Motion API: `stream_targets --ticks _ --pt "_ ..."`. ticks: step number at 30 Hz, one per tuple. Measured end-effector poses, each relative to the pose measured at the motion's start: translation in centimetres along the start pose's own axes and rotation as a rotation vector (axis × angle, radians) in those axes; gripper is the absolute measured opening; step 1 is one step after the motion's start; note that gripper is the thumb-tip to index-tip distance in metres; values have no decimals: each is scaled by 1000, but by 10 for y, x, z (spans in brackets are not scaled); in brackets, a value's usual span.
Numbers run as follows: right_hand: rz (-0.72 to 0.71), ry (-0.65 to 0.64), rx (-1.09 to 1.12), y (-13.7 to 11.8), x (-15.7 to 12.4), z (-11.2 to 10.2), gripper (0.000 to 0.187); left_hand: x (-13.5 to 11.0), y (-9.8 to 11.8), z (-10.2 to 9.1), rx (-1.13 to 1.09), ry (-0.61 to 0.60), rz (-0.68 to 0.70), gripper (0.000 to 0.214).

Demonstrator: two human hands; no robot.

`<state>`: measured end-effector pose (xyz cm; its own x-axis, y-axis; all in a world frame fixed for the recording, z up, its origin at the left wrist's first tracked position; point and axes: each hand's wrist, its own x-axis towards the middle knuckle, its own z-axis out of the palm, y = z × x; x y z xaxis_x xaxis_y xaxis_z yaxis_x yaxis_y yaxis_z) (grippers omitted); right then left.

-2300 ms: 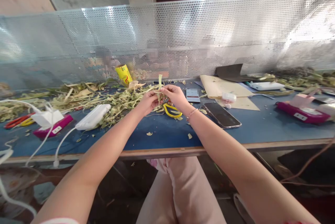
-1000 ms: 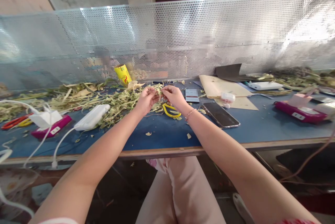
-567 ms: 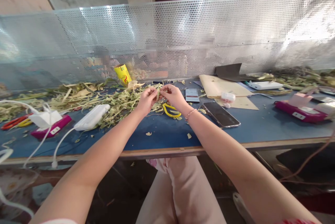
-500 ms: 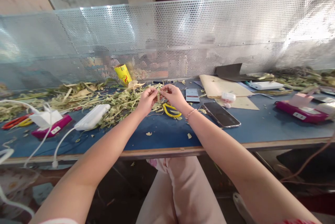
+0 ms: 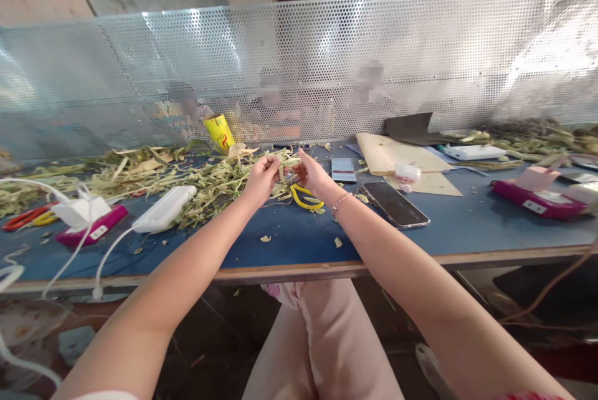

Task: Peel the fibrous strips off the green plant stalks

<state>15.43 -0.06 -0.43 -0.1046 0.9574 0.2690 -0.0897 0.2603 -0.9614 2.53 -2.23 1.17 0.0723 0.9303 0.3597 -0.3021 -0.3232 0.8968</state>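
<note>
My left hand (image 5: 261, 182) is closed in a pinch on a pale green plant stem (image 5: 281, 171) above the table. To its right my right hand (image 5: 313, 176) has its thumb raised and its fingers apart, close to the stem's end. Whether a fingertip touches the stem I cannot tell. A heap of dried pale green plant stems (image 5: 215, 183) spreads beside and behind my left hand. Below my right hand lies a yellow looped handle (image 5: 308, 207), likely of scissors; its other end is hidden.
A phone (image 5: 397, 204) and tan paper (image 5: 387, 154) lie to the right. At left are a white power bank-like block (image 5: 164, 209) with a cable and a purple power strip (image 5: 110, 224). A yellow can-like tube (image 5: 219, 133) leans before the perforated metal screen (image 5: 308, 45).
My right hand has come away slightly from the stem and its fingers have spread, thumb up. My left hand keeps its pinch in nearly the same place.
</note>
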Motion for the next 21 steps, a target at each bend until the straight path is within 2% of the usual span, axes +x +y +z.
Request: stream_targets --ticks 2,4,7,10,12,16,21 --pt "149 -20 90 -5 -6 4 51 0 -1 0 1 8 7 25" --pt "153 0 150 -10 -11 9 44 0 -2 -1 5 6 4 24" --pt "55 10 135 -13 -14 11 31 -1 -3 0 2 -33 -34 22" --pt "-132 83 -57 -14 -16 9 21 -2 -3 2 -25 -75 -82 24" --pt "-220 128 -200 -14 -18 7 22 -3 -3 3 -39 -89 -88 26" --pt "-246 154 -347 -14 -20 5 29 -4 -3 3 -34 -113 -83 28" --pt "-287 179 -411 -16 -23 8 20 -5 -3 5 -31 -107 -90 27"
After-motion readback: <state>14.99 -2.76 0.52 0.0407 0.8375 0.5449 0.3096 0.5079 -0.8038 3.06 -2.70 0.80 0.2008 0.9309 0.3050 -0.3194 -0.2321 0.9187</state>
